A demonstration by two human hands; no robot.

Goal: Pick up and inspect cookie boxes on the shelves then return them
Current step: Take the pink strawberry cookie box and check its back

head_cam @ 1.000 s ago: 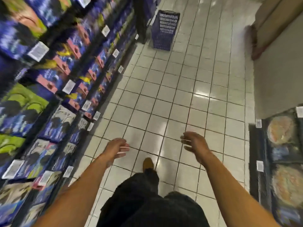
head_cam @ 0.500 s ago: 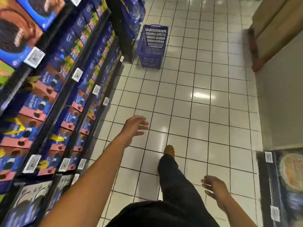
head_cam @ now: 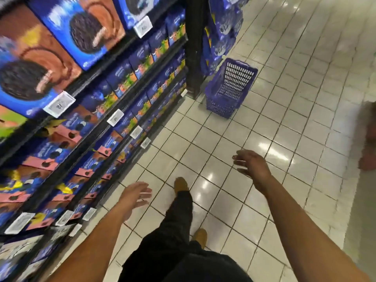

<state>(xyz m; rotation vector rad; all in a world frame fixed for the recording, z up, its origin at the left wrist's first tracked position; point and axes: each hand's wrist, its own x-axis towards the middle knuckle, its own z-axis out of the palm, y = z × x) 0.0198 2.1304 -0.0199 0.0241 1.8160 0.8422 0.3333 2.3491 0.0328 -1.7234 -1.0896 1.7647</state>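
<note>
Along the left side of the aisle run the shelves (head_cam: pixel 114 102), packed with blue cookie boxes (head_cam: pixel 85 27), white price tags (head_cam: pixel 59 103) clipped to the black shelf edges. Both arms reach out over the white tiled floor (head_cam: pixel 284 98). The left hand (head_cam: pixel 135 195) is empty, fingers spread and relaxed, near the lower shelves without touching them. The right hand (head_cam: pixel 251 163) is likewise empty, fingers loose. Further along, a purple shopping basket (head_cam: pixel 231 87) stands on the floor just beside a black shelf post (head_cam: pixel 194 43).
</note>
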